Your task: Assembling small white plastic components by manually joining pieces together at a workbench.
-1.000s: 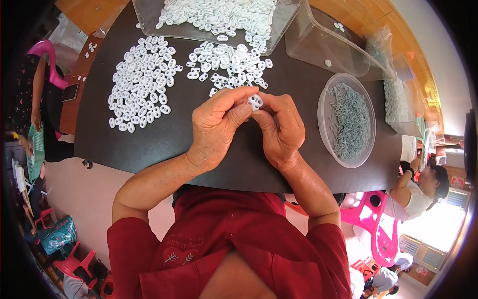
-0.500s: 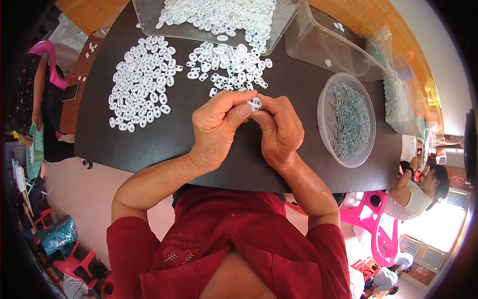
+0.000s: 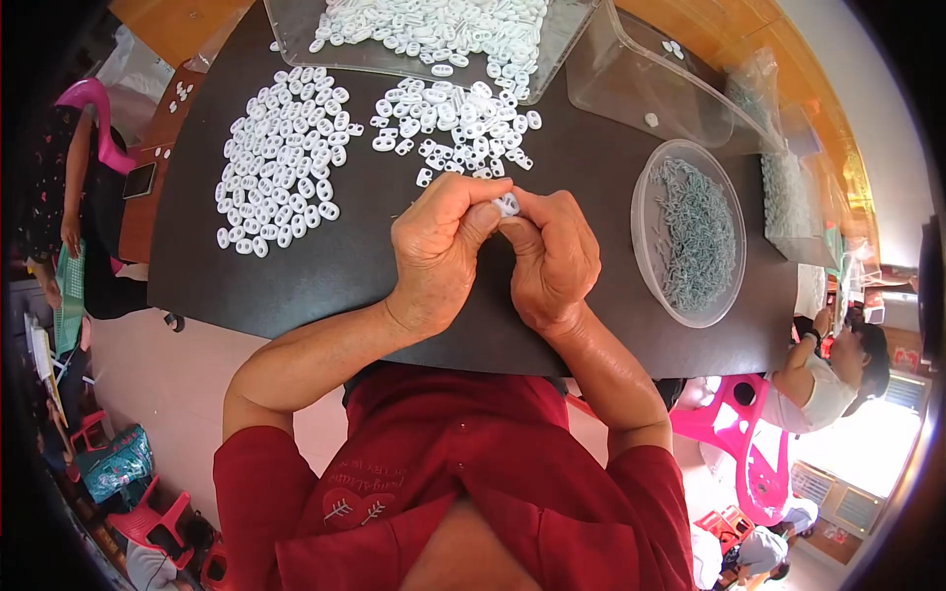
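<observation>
My left hand and my right hand meet over the dark table, both closed. Between their thumbs and forefingers they pinch one small white oval plastic piece with two holes; the fingertips partly cover it. Just beyond the hands lies a loose heap of white plastic pieces, some of them squarer. To the left, many white two-holed ovals are spread in a single patch. On the right sits a round clear tray with thin grey-green pieces, like small screws.
A clear bin full of white pieces stands at the far edge, tipped toward me. Beside it is another clear box with a few pieces. Co-workers sit at left and right. A pink chair stands at lower right.
My left hand has shifted slightly right and its wrist has turned a little. The white piece has tilted between the fingers and less of it shows. Both hands still pinch it.
</observation>
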`<state>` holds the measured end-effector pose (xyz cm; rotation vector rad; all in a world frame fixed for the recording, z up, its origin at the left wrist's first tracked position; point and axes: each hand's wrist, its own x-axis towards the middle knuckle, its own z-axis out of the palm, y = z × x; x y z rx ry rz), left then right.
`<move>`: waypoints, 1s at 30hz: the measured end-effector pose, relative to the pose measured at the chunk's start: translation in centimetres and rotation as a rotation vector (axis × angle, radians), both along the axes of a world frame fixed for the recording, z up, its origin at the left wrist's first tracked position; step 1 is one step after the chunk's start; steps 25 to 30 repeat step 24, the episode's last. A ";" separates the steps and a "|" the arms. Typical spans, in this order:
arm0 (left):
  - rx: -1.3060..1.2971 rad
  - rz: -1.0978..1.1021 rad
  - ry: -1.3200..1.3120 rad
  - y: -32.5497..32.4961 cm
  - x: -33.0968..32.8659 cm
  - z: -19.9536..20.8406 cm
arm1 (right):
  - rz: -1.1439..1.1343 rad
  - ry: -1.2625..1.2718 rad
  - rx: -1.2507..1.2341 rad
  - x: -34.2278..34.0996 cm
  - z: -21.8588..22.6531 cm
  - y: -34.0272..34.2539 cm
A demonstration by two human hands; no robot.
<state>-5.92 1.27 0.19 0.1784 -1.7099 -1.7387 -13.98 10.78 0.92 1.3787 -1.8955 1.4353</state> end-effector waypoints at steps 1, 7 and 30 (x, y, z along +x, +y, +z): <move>0.013 0.000 0.003 0.1 0.0 -0.2 | -0.004 -0.011 -0.001 0.1 0.0 0.0; 0.097 -0.042 0.024 0.2 0.3 1.0 | -0.018 0.021 0.005 0.2 0.5 0.0; 0.162 -0.128 0.053 0.2 0.4 0.2 | -0.006 0.113 0.019 -0.2 -0.1 0.0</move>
